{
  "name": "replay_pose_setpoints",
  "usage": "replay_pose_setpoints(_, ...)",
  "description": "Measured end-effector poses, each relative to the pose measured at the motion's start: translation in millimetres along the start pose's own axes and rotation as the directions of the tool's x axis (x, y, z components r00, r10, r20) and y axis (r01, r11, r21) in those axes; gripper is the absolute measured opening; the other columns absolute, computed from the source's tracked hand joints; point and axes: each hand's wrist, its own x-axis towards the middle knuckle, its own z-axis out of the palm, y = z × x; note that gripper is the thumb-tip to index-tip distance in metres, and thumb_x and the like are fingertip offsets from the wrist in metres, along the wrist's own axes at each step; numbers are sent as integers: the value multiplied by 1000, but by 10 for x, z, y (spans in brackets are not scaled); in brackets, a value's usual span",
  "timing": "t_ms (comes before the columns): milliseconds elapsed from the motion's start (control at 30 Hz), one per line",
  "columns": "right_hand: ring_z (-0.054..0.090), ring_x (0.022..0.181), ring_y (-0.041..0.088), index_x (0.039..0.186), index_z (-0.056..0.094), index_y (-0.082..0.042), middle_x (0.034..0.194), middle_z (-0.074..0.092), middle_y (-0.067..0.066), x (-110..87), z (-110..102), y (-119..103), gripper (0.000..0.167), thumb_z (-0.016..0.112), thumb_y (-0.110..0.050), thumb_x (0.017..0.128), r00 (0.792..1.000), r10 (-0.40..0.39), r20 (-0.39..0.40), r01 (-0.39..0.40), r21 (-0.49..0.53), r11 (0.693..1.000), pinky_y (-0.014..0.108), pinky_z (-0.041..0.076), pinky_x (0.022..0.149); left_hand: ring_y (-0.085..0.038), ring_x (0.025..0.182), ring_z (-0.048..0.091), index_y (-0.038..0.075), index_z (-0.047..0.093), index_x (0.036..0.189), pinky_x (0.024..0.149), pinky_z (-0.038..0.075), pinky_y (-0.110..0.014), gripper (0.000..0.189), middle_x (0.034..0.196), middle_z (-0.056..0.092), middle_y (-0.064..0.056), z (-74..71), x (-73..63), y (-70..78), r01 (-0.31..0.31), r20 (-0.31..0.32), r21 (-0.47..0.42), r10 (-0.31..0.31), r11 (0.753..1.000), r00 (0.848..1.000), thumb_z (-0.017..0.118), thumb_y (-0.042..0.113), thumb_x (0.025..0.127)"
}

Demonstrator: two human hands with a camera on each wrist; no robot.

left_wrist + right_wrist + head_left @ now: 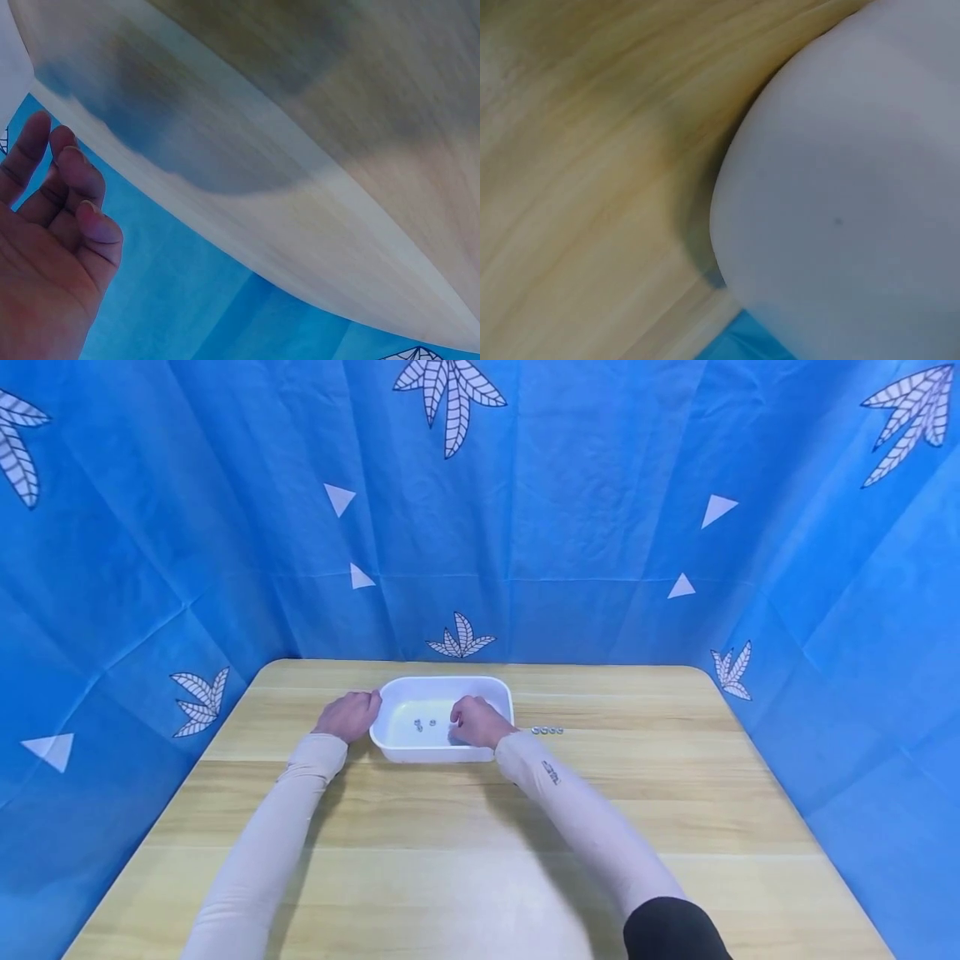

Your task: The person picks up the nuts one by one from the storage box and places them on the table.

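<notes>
A white plastic tub (442,753) stands toward the back of the table. My left hand (348,717) grips its left rim. In the left wrist view, the fingers of the left hand (56,232) are bent, near the tub's white wall (11,60). My right hand (480,722) reaches into the tub's right half, fingers bent down toward the bottom; I cannot tell whether it pinches anything. Several small shiny metal nuts (418,724) lie on the tub's bottom, left of the right hand. The right wrist view shows only the tub's outer wall (840,180), the table and some curtain.
Just right of the tub, several more small metal nuts (547,730) lie in a short row on the wooden table (450,843). A blue curtain (585,527) with white leaf prints surrounds the table's back and sides.
</notes>
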Motion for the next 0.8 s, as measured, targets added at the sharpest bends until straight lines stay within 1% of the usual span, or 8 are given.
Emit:
replay_pose_setpoints(133, 69, 107, 25, 111, 76, -1, 113, 76, 13, 43, 35, 5, 25, 78, -13, 90, 1000, 14, 7, -14, -8, 1000, 37, 54, 104, -50, 114, 67, 1, 70, 108, 93, 55, -62, 65, 124, 70, -28, -3, -22, 4, 7, -4, -6, -7, 1000, 1000, 16, 37, 110)
replay_pose_setpoints(267, 68, 113, 27, 109, 77, -2, 113, 77, 12, 49, 67, 4, 23, 80, -15, 90, 999, 25, 22, -25, -26, 999, 37, 52, 108, -49, 115, 67, 1, 70, 109, 94, 54, -62, 65, 125, 70, -27, 8, -44, 14, 13, 2, -11, -13, 1000, 1000, 16, 38, 111)
replay_pose_setpoints(367, 70, 109, 26, 106, 78, -3, 109, 78, 11, 45, 77, -2, 18, 79, -13, 91, 999, 20, 31, -19, -35, 999, 36, 55, 105, -49, 116, 66, 1, 70, 110, 94, 55, -62, 65, 125, 70, -27, 10, -57, 21, 15, 4, -12, -15, 1000, 1000, 16, 38, 111)
replay_pose_setpoints(533, 70, 104, 24, 100, 78, -4, 104, 78, 9, 54, 70, -6, 10, 76, -11, 93, 998, 15, 53, -12, -55, 998, 36, 54, 104, -49, 117, 66, 1, 70, 112, 95, 54, -62, 64, 126, 70, -27, 1, -51, 24, 12, -6, -14, -12, 1000, 1000, 17, 37, 111)
replay_pose_setpoints(700, 68, 97, 19, 102, 75, -5, 102, 77, 7, 78, 74, 8, 12, 72, -16, 97, 995, 38, 96, -31, -75, 997, 35, 55, 100, -48, 115, 67, 1, 70, 110, 95, 54, -61, 64, 124, 70, -27, -11, -41, 30, 9, -5, -18, -9, 1000, 1000, 18, 38, 111)
replay_pose_setpoints(800, 66, 94, 18, 105, 73, -5, 102, 76, 7, 89, 75, 10, 15, 69, -17, 98, 993, 50, 103, -43, -69, 997, 34, 56, 97, -48, 116, 67, 1, 70, 110, 96, 54, -61, 64, 124, 70, -27, -10, -36, 24, 11, -2, -15, -11, 1000, 1000, 18, 37, 111)
